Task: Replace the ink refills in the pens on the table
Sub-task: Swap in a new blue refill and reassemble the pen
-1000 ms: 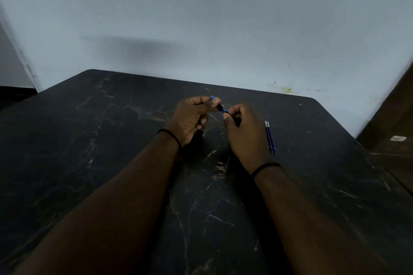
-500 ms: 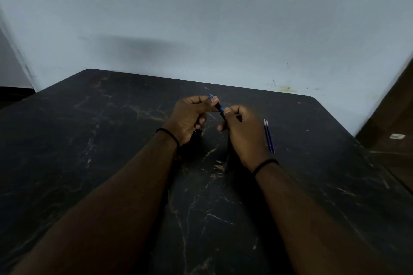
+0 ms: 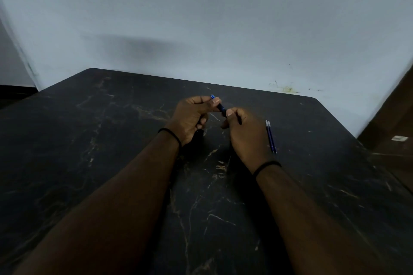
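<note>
A blue pen point(image 3: 220, 106) is held over the middle of the black marble table point(image 3: 111, 140), its blue tip sticking up and away to the left. My left hand point(image 3: 190, 117) pinches its upper end between thumb and fingers. My right hand point(image 3: 244, 134) grips its lower end, and most of the barrel is hidden inside both hands. Two thin blue refills point(image 3: 270, 136) lie side by side on the table just right of my right hand.
A pale wall point(image 3: 201, 18) rises behind the table's far edge. A brown wooden surface point(image 3: 393, 131) with a small white tag point(image 3: 399, 138) stands beyond the table's right edge. Both wrists wear a thin black band.
Both hands stay on the pen at the same place. My right hand's fingers have shifted slightly on the pen. The refills have not moved.
</note>
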Available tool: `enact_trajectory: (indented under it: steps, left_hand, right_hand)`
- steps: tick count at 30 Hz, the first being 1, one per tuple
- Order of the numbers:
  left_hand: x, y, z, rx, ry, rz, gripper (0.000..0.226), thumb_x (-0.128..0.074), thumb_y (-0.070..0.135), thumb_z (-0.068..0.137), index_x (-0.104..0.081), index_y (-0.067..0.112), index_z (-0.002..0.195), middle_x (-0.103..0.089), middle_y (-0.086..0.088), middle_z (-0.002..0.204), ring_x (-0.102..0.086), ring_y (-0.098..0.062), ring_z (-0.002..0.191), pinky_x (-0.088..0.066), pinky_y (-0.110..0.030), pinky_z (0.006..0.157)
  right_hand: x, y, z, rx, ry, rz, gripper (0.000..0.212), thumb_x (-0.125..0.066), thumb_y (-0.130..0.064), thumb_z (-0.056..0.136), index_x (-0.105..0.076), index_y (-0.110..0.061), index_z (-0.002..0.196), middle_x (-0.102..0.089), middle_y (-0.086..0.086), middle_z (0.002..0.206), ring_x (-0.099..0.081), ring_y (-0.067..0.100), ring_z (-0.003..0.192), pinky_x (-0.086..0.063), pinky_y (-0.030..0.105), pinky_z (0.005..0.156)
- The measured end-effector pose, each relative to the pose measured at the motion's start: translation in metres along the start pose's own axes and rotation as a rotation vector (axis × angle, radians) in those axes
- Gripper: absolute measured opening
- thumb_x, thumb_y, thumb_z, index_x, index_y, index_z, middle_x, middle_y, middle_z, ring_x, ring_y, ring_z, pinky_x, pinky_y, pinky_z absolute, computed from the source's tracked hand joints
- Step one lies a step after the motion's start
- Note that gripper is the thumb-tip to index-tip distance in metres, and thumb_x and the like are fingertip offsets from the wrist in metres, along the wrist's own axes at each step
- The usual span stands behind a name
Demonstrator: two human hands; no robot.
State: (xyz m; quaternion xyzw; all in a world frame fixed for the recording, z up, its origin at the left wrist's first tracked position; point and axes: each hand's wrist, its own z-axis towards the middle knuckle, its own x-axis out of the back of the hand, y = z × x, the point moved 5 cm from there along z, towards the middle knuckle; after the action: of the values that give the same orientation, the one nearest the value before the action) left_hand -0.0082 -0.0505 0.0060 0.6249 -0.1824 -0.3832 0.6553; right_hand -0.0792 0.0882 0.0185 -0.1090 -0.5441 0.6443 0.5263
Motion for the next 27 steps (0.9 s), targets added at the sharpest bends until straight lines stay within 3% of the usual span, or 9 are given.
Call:
enact_trajectory:
  steps: [2,5,8,12,16,19,23,27]
  left_hand:
    - [-0.0011,0.0007,-0.0006,-0.001,-0.002,-0.006,0.008,-0.071,0.018,0.089,-0.076,0.016,0.083,-0.076,-0.005,0.081,-0.037,-0.005,0.04,-0.028,-0.017,0.034]
    - [-0.001,0.0023,-0.0016,0.0,0.013,-0.015,0.008,-0.07,0.017,0.089,-0.075,0.015,0.084,-0.076,-0.003,0.078,-0.036,-0.004,0.039,-0.026,-0.016,0.033]
    - [-0.0012,0.0025,-0.003,-0.001,0.01,-0.001,0.008,-0.069,0.018,0.09,-0.076,0.015,0.085,-0.076,-0.003,0.081,-0.036,-0.005,0.04,-0.026,-0.017,0.034]
    - [-0.0014,0.0021,-0.0028,-0.003,0.01,0.008,0.007,-0.069,0.017,0.09,-0.074,0.013,0.087,-0.076,-0.005,0.084,-0.036,-0.005,0.04,-0.027,-0.017,0.034]
    - [-0.0014,0.0013,-0.0019,0.0,0.015,-0.011,0.007,-0.069,0.016,0.09,-0.074,0.013,0.086,-0.076,-0.002,0.077,-0.036,-0.005,0.038,-0.026,-0.016,0.033]
    - [-0.0006,0.0008,-0.0018,0.0,0.018,-0.01,0.007,-0.07,0.016,0.089,-0.074,0.013,0.084,-0.076,-0.003,0.078,-0.036,-0.004,0.038,-0.026,-0.016,0.033]
    - [-0.0016,0.0008,-0.002,0.0,0.004,0.011,0.007,-0.07,0.017,0.089,-0.074,0.012,0.086,-0.076,-0.004,0.08,-0.036,-0.005,0.039,-0.027,-0.017,0.034]
    - [-0.0029,0.001,-0.0027,0.005,-0.004,0.021,0.009,-0.069,0.017,0.09,-0.072,0.009,0.09,-0.073,0.002,0.07,-0.036,-0.004,0.038,-0.027,-0.017,0.033]
  right_hand:
    - [-0.001,-0.0007,0.0011,-0.014,0.004,0.043,0.007,-0.061,-0.03,0.097,-0.063,-0.023,0.095,-0.068,-0.006,0.087,-0.062,0.008,0.079,-0.045,0.026,0.067]
    - [0.0009,0.0002,0.0018,-0.015,0.04,0.039,0.014,-0.073,-0.022,0.088,-0.062,-0.019,0.094,-0.066,-0.004,0.088,-0.061,0.01,0.079,-0.047,0.023,0.067]
    - [0.0033,0.0009,0.0013,-0.022,0.035,0.027,0.008,-0.067,-0.024,0.093,-0.066,-0.019,0.086,-0.069,-0.003,0.083,-0.063,0.012,0.077,-0.048,0.028,0.067]
    - [-0.001,0.0003,0.0014,-0.025,-0.013,-0.047,0.034,-0.047,-0.031,0.104,-0.071,-0.014,0.088,-0.071,0.006,0.084,-0.064,0.021,0.078,-0.049,0.037,0.074]
    - [-0.0018,0.0004,0.0013,-0.022,0.002,0.051,0.009,-0.064,-0.03,0.095,-0.061,-0.022,0.092,-0.066,-0.005,0.085,-0.061,0.011,0.078,-0.047,0.029,0.068]
    - [0.0012,0.0016,0.0016,-0.003,0.011,0.022,0.009,-0.065,-0.022,0.094,-0.063,-0.02,0.086,-0.067,-0.003,0.082,-0.062,0.014,0.078,-0.049,0.031,0.07]
    - [0.001,0.0012,0.0018,0.007,-0.019,-0.06,0.031,-0.049,-0.031,0.103,-0.071,-0.015,0.089,-0.071,0.003,0.084,-0.065,0.019,0.08,-0.051,0.037,0.076]
    - [-0.0018,0.0022,0.0011,-0.005,-0.012,0.009,0.013,-0.068,-0.032,0.091,-0.06,-0.023,0.095,-0.065,-0.007,0.086,-0.061,0.009,0.079,-0.049,0.028,0.069]
